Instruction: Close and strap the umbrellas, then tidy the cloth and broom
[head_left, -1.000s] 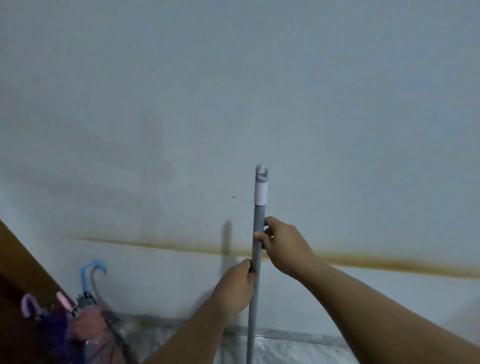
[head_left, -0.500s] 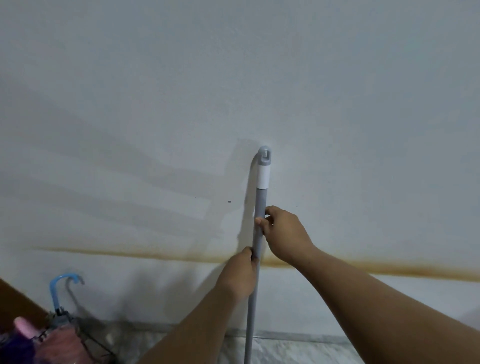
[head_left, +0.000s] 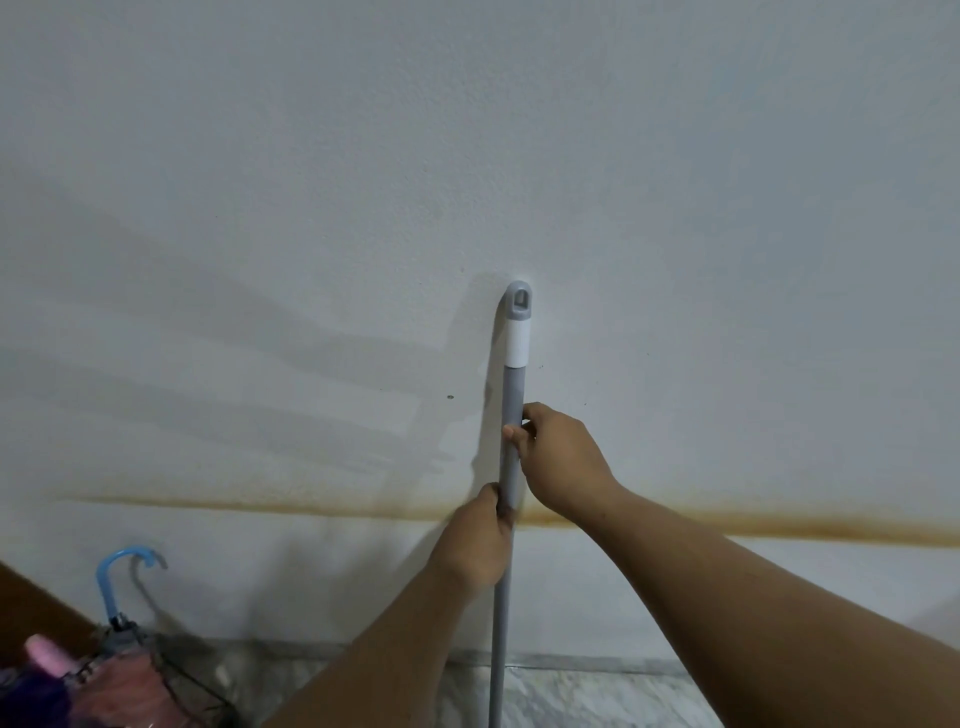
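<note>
The wall (head_left: 467, 182) is white with an orange-brown stain line. The grey broom handle (head_left: 511, 395) stands upright against the wall, its top touching it. Umbrellas (head_left: 111, 670) lean low-left of the handle. The right hand (head_left: 558, 460) grips the handle above the left hand (head_left: 480, 540), which also grips it.

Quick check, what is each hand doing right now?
Left hand: gripping the grey broom handle, lower down.
Right hand: gripping the same handle, higher up, below its white collar.
</note>
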